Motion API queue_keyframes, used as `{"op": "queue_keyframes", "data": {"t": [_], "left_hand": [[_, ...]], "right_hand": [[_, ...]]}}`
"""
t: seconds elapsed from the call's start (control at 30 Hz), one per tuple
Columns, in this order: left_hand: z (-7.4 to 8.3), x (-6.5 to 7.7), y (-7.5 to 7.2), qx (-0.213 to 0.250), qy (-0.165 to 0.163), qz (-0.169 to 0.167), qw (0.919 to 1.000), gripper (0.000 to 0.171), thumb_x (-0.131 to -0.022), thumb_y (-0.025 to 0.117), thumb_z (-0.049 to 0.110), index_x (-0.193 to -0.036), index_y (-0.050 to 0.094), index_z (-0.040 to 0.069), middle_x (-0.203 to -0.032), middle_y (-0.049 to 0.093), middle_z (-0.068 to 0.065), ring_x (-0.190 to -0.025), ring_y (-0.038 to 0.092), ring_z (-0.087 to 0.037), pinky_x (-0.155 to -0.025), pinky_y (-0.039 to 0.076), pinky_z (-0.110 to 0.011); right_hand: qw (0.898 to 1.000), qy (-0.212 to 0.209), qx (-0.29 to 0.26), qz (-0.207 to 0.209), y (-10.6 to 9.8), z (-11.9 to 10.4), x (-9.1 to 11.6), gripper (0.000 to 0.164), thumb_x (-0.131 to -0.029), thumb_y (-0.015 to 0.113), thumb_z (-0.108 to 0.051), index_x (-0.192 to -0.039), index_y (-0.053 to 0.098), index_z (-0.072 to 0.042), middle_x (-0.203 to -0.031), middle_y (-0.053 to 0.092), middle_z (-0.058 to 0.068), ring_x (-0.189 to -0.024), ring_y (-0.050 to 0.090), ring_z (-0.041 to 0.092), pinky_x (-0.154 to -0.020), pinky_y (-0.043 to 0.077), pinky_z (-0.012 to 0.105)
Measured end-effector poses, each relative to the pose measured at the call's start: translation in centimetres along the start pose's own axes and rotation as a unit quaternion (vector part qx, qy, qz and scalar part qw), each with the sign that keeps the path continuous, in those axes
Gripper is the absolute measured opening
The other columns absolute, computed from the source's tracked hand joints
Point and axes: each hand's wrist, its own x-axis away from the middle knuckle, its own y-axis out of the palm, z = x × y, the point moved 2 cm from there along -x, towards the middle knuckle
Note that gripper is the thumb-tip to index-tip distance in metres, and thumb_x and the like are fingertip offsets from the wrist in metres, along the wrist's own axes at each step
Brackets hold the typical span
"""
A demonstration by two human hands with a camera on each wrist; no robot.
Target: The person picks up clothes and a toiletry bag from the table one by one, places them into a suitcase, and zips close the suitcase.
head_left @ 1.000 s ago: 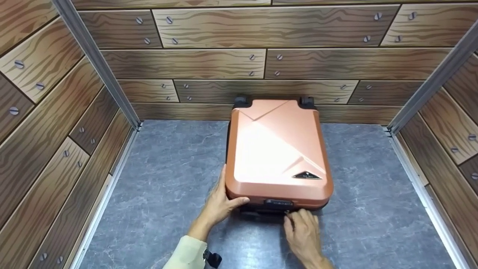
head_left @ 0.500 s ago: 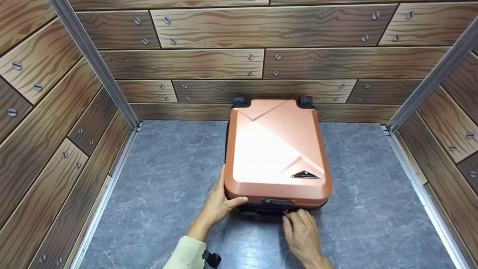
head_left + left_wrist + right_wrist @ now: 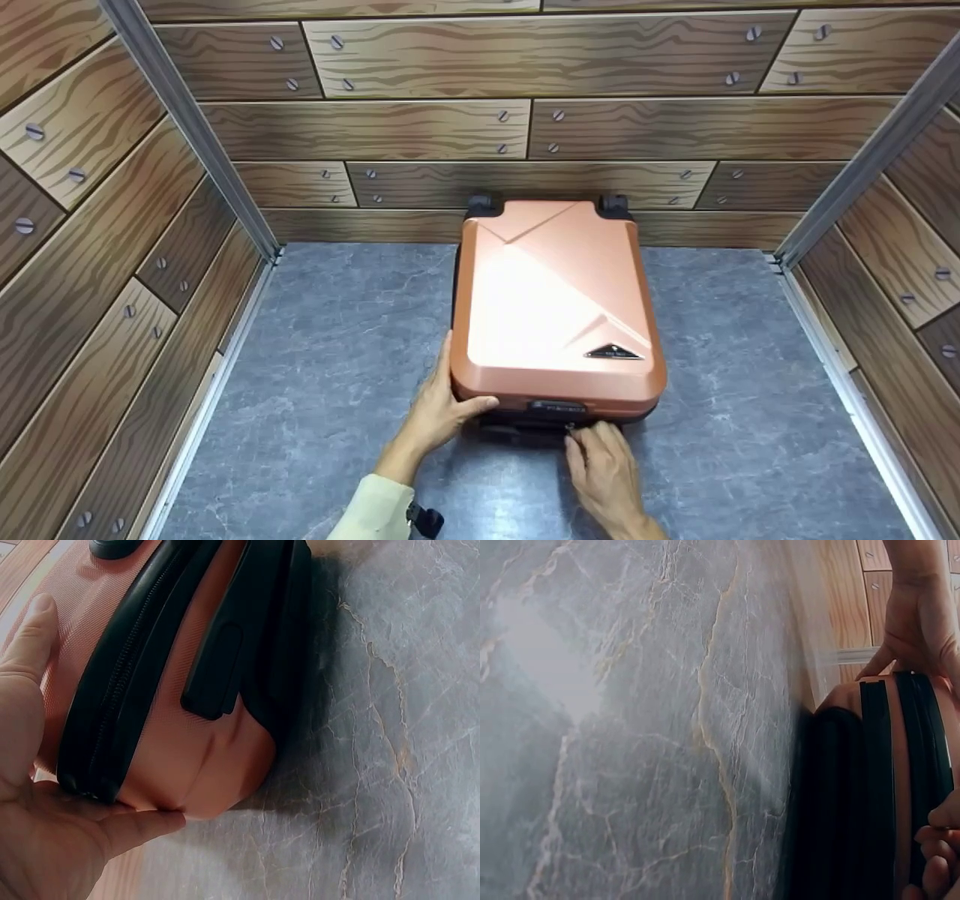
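Observation:
A rose-gold hard-shell suitcase (image 3: 555, 300) lies flat on the floor, its black wheels toward the back wall. My left hand (image 3: 433, 411) holds its near left corner, thumb over the near end and fingers along the side. In the left wrist view, a black zipper band (image 3: 124, 675) runs round the suitcase close to that hand's palm. At the near end, below the dark combination lock (image 3: 557, 407), my right hand (image 3: 606, 472) pinches a small metal zipper pull (image 3: 570, 427). Curled right fingers (image 3: 937, 855) sit against the black band in the right wrist view, mostly covering the pull.
Grey marble-patterned floor (image 3: 337, 337) surrounds the suitcase. Wood-print panels form the back wall (image 3: 420, 127) and both sides, with metal rails along the corners. A carry handle (image 3: 217, 671) shows on the suitcase in the left wrist view.
My right hand has shifted slightly left along the suitcase's near end with the zipper pull. The left hand keeps its place on the corner, and the suitcase stays put.

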Motion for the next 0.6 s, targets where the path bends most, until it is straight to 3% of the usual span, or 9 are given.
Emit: {"op": "queue_keyframes", "data": {"t": [0.37,0.5,0.6], "left_hand": [[-0.1,0.0,-0.1,0.004,-0.001,0.001,1.0000,0.128,-0.078,0.084,0.065,-0.171,0.001,0.035,-0.172,0.029,-0.017,-0.151,0.041,-0.041,-0.120,0.036,-0.061],[0.0,0.1,-0.1,0.005,-0.003,0.001,1.0000,0.128,-0.078,0.084,0.065,-0.171,0.001,0.035,-0.172,0.028,-0.017,-0.151,0.040,-0.041,-0.120,0.036,-0.062],[0.0,0.1,-0.1,0.006,-0.002,-0.001,1.0000,0.128,-0.079,0.083,0.066,-0.171,0.000,0.035,-0.173,0.026,-0.017,-0.152,0.039,-0.041,-0.121,0.035,-0.062]], "right_hand": [[1.000,-0.006,-0.029,-0.005,0.4,-0.4,0.1,0.005,-0.081,0.076,-0.003,-0.085,0.072,-0.005,-0.076,0.053,0.000,-0.070,0.050,0.019,-0.066,0.041,0.032],[0.999,-0.026,-0.032,-0.013,0.8,-1.0,0.3,0.018,-0.081,0.075,-0.003,-0.098,0.078,-0.002,-0.081,0.056,0.000,-0.074,0.052,0.017,-0.066,0.044,0.030],[0.998,-0.042,-0.034,-0.015,1.1,-1.3,0.4,0.021,-0.088,0.072,-0.008,-0.106,0.079,0.000,-0.083,0.058,0.000,-0.075,0.053,0.015,-0.066,0.045,0.027]]}}
